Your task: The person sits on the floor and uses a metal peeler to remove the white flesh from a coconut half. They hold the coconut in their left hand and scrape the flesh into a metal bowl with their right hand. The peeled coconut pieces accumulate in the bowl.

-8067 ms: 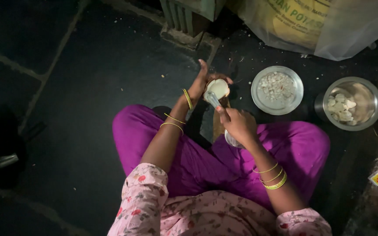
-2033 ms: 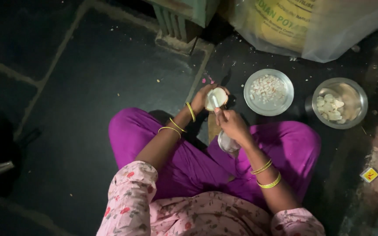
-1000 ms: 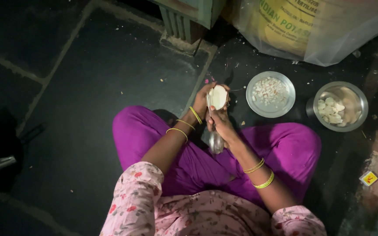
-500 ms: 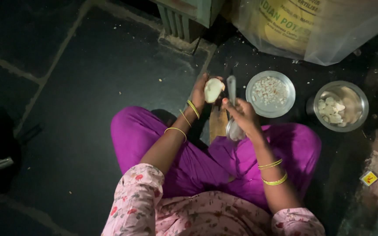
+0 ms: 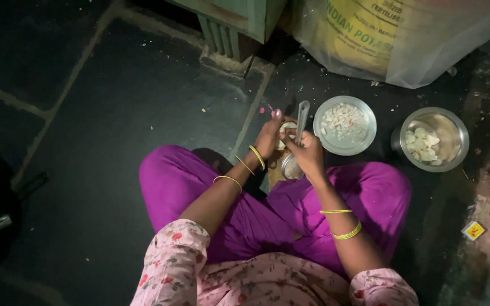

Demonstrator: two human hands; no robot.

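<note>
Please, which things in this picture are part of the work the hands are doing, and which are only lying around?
In use:
left hand holding a pale round piece
right hand holding a metal tool
steel plate of small bits
steel bowl of pale chunks

Lying about:
plastic-covered yellow sack
small yellow packet

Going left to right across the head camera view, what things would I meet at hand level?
Left hand holding a pale round piece → right hand with a metal tool → flat steel dish of bits → deeper steel bowl.
</note>
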